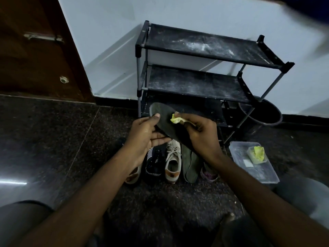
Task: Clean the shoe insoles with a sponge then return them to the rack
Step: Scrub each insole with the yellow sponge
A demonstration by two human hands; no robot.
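My left hand (148, 132) holds a dark grey insole (164, 120) from below, thumb on its top face. My right hand (199, 134) pinches a yellow sponge (176, 120) and presses it on the middle of that insole. The insole is raised in front of the black shoe rack (204, 56), whose two upper shelves are bare and dusty. On the floor below my hands lie two more grey-green insoles (190, 164).
Shoes stand in a row on the dark floor: a beige sneaker (172, 163), a black striped shoe (154, 163) and a pink one (209, 174). A clear plastic tray (256, 173) with another yellow sponge (258, 154) sits right. A dark bucket (267, 113) stands behind the rack. A brown door is at left.
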